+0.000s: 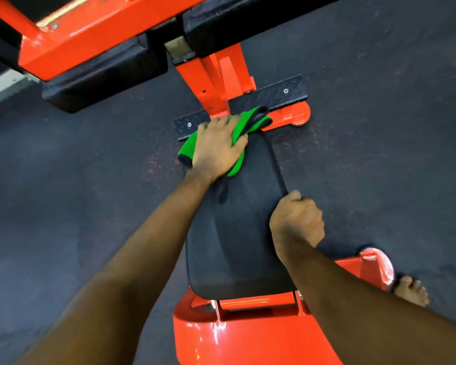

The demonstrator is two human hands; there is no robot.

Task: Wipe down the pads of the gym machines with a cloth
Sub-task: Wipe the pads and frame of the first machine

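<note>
seat pad (237, 246): black, long, stretched away from the camera; left edge covered by the left forearm (142, 246), near right corner by the right forearm (340, 285).
cloth (256, 119): green with a dark border, bunched at the far end of the seat pad; seen only in folds on either side of the palm above it, hung over the pad's left and far edges; middle hidden.
left hand (216, 148): lay palm-down on the cloth with fingers fairly straight, pressed it onto the seat pad; closed round nothing. Fingertips hard to make out past the far edge.
right hand (296, 219): gripped the seat pad's right edge with thumb on top and fingers curled down over the side, out of sight beneath.
upper pads (103, 83): black, blocky, blurred; cut off at the top of the view.
frame (213, 75): orange, glossy; ran under the seat pad, mostly hidden there, reappeared at the bottom edge.
tread plate (274, 94): black, patterned, crossed the frame beyond the cloth; middle stretch covered by cloth and fingers.
foot (411, 291): bare, on the floor at lower right; toes only, the rest behind the right forearm.
floor (63, 180): dark, faintly speckled.
</note>
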